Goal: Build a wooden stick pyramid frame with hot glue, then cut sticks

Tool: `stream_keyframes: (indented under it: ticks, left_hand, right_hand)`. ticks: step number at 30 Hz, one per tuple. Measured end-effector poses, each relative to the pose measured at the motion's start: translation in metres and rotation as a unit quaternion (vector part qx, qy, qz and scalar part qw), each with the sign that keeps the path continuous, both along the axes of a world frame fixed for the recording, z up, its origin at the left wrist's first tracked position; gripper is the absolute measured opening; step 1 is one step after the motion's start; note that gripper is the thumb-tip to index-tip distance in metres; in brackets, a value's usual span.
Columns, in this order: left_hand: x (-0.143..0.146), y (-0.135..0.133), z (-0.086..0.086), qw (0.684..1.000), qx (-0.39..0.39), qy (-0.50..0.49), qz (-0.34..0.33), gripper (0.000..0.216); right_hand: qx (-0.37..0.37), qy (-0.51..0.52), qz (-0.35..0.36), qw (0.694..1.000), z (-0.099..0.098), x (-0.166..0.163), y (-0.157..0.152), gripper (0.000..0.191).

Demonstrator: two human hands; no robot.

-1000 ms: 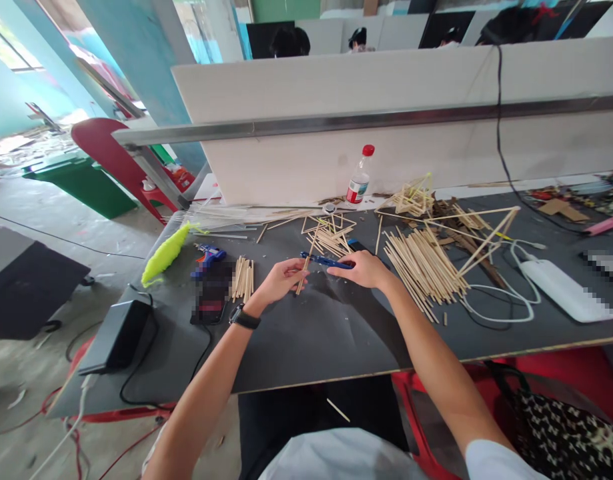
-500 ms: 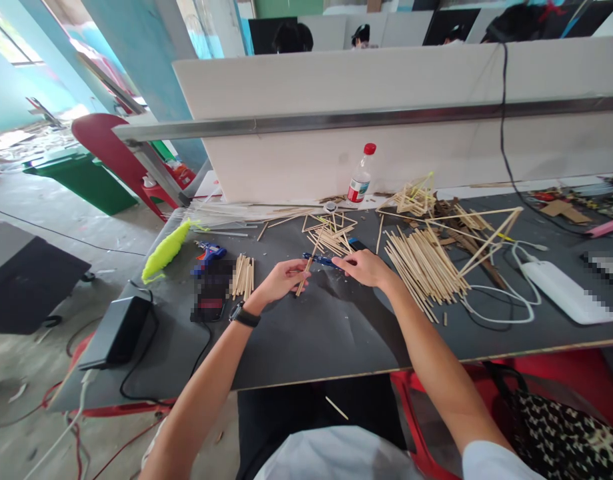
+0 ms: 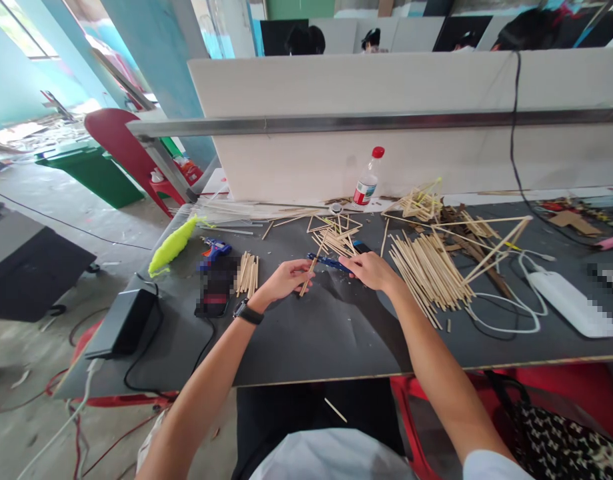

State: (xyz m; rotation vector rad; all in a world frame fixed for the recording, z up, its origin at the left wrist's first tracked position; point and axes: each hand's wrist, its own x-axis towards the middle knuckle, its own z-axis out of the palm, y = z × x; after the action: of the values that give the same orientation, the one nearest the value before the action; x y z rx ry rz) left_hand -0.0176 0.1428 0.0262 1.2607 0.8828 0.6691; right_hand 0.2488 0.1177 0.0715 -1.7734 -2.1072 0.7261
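My left hand, with a dark watch on the wrist, pinches a thin wooden stick slanting up and away over the table. My right hand grips the near end of a slim dark blue tool whose exact kind I cannot make out. The tool's far end meets the stick just above my left fingers. Behind both hands lies a loose heap of short wooden sticks. A larger pile of long sticks is right of my right hand, and a small bundle lies left of my left hand.
On the left are a blue glue gun, a yellow-green pouch and a black box with cables. A plastic bottle stands by the partition. Stick frames and a white power bank are to the right.
The whole view has shifted slightly, so the scene sits a little further right. Both hands keep their holds, the stick and blue tool staying in nearly the same place.
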Motion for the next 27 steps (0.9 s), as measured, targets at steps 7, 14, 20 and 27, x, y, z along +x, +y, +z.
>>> stream_keyframes:
  ticks: [7, 14, 20, 27]
  left_hand:
    - [-0.0006, 0.0012, -0.0054, 1.000, 0.006, -0.004, -0.001, 0.060]
    - [-0.0001, 0.0012, -0.0054, 1.000, 0.005, -0.011, 0.005, 0.058]
    - [-0.0007, 0.0013, -0.0054, 1.000, 0.006, -0.012, 0.002, 0.060]
    - [0.0008, 0.0010, -0.0045, 1.000, 0.004, -0.011, 0.007, 0.057]
  right_hand:
    - [-0.006, 0.006, -0.007, 1.000, -0.0007, 0.0002, 0.0003, 0.075]
    - [0.021, -0.037, -0.007, 0.999, -0.0003, -0.0019, -0.0011, 0.076]
    - [0.029, -0.049, -0.004, 0.998, -0.0006, -0.0016, -0.0011, 0.075]
    - [0.025, -0.047, -0.008, 0.999, -0.0048, -0.0011, 0.0009, 0.075]
